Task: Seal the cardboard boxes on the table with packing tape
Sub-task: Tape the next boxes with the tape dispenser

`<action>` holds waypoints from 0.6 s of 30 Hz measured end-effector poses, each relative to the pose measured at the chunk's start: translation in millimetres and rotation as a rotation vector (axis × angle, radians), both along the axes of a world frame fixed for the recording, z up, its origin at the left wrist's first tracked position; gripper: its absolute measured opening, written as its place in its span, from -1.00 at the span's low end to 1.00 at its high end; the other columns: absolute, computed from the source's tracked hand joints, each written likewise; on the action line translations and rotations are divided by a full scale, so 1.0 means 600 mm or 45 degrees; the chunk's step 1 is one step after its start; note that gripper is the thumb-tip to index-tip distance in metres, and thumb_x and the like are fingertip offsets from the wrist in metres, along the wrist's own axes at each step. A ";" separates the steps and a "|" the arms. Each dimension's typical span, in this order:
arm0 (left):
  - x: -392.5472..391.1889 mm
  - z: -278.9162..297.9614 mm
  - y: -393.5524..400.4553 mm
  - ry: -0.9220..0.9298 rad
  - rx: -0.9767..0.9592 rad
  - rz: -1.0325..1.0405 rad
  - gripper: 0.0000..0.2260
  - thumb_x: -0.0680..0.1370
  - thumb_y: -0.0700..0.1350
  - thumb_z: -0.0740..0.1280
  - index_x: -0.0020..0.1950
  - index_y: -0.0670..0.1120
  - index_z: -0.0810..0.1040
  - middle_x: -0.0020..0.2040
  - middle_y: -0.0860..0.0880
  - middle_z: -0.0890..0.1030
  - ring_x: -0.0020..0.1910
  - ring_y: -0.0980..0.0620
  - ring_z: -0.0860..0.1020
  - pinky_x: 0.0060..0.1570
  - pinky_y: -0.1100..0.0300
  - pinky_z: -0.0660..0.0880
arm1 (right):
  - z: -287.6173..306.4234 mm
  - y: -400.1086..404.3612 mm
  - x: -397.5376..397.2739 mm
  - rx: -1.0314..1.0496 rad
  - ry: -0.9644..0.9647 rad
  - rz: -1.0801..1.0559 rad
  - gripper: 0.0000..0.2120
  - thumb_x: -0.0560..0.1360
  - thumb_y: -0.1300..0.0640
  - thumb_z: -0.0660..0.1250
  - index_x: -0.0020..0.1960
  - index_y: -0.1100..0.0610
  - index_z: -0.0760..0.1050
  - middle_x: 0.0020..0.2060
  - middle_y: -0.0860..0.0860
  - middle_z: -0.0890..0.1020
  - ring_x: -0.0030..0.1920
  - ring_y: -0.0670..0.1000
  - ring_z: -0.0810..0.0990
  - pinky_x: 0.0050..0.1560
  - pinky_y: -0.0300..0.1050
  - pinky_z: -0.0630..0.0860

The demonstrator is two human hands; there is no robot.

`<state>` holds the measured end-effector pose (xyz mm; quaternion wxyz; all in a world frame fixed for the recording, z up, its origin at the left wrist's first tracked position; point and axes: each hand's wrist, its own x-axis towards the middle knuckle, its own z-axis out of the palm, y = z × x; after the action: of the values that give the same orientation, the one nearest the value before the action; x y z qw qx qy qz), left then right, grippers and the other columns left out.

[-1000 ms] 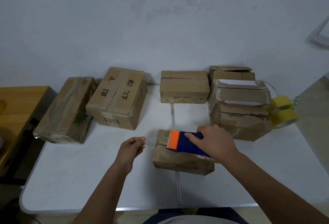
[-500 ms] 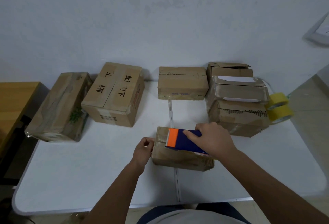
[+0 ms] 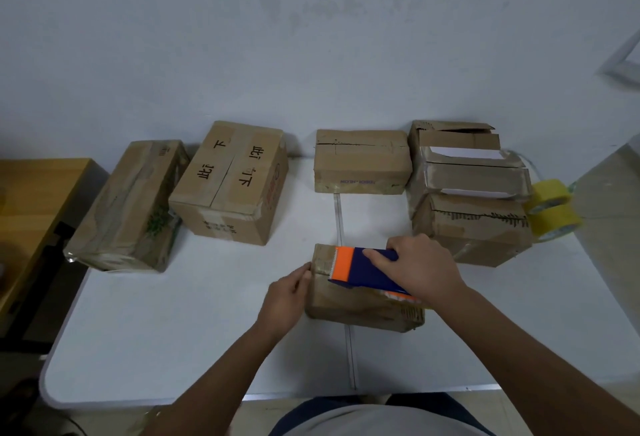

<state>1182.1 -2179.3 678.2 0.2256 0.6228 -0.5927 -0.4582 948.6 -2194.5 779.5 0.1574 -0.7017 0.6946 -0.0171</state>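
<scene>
We've got the small box (image 3: 360,293) near the front edge of the tabletop (image 3: 173,331), straddling its centre seam. Tape dispenser (image 3: 363,267) sits on top of that box, orange blade end pointing at its left edge, our right hand (image 3: 420,267) clamped over the blue body. Left hand (image 3: 287,297) is at the box's left end, fingers curled against the top corner; looks like it's pinning the tape end or bracing the box, can't tell which. Behind the box, along the wall: flat box (image 3: 360,162) straight behind, stacked boxes (image 3: 467,189) behind-right with flaps loose, yellow tape rolls (image 3: 554,210) right of those, printed box (image 3: 235,182) and wrapped box (image 3: 128,207) behind-left. Risks as we see them: the box is light, so a pull on the dispenser could drag it if the left hand slips; the strip could wander off the flap seam if the dispenser tilts; and the serrated blade is close to our left fingers at cut-off.
</scene>
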 end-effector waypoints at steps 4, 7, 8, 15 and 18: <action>0.011 -0.002 0.014 -0.064 0.132 -0.311 -0.46 0.62 0.31 0.00 0.57 0.17 0.18 0.39 0.13 0.46 0.35 0.12 0.45 0.21 0.45 0.34 | -0.010 -0.002 -0.004 -0.019 0.016 -0.014 -0.43 0.52 -0.40 0.07 -0.12 0.06 0.57 -0.24 -0.01 0.63 -0.24 -0.04 0.60 -0.16 -0.09 0.59; 0.033 0.004 -0.015 -0.267 -0.054 -0.571 -0.16 0.53 0.38 0.20 0.64 0.05 -0.09 0.58 0.16 0.06 0.53 0.20 0.09 0.47 0.29 0.08 | -0.015 -0.005 -0.010 -0.015 0.024 -0.014 -0.43 0.52 -0.40 0.07 -0.11 0.05 0.58 -0.25 -0.02 0.61 -0.24 -0.03 0.60 -0.17 -0.07 0.60; 0.032 0.006 -0.029 -0.372 -0.171 -0.692 -0.07 0.49 0.39 0.26 0.63 0.03 -0.17 0.61 0.15 -0.06 0.56 0.21 -0.03 0.51 0.24 -0.03 | -0.015 -0.006 -0.011 -0.008 0.023 -0.012 -0.44 0.52 -0.40 0.07 -0.10 0.05 0.58 -0.25 -0.02 0.62 -0.23 -0.03 0.60 -0.16 -0.07 0.60; -0.013 -0.011 -0.100 -0.652 -0.430 -1.119 -0.01 0.41 0.44 0.31 0.63 0.02 -0.08 0.63 -0.03 -0.04 0.60 0.01 -0.14 0.57 -0.03 -0.18 | -0.005 -0.019 -0.014 0.068 0.037 0.059 -0.45 0.52 -0.39 0.09 -0.05 0.05 0.58 -0.24 -0.06 0.59 -0.21 -0.06 0.58 -0.13 -0.11 0.59; -0.004 -0.017 -0.097 -0.449 -0.504 -1.025 -0.08 0.39 0.41 0.39 0.59 0.06 0.09 0.53 0.07 0.20 0.52 0.12 0.14 0.54 0.00 0.05 | -0.001 -0.028 -0.022 0.174 -0.021 0.109 -0.41 0.49 -0.44 0.09 -0.09 0.05 0.58 -0.25 -0.03 0.59 -0.21 -0.04 0.59 -0.13 -0.07 0.59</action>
<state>1179.7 -2237.8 667.9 0.0405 0.3573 -0.8917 -0.2749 935.3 -2211.3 778.9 0.2113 -0.7183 0.6622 0.0315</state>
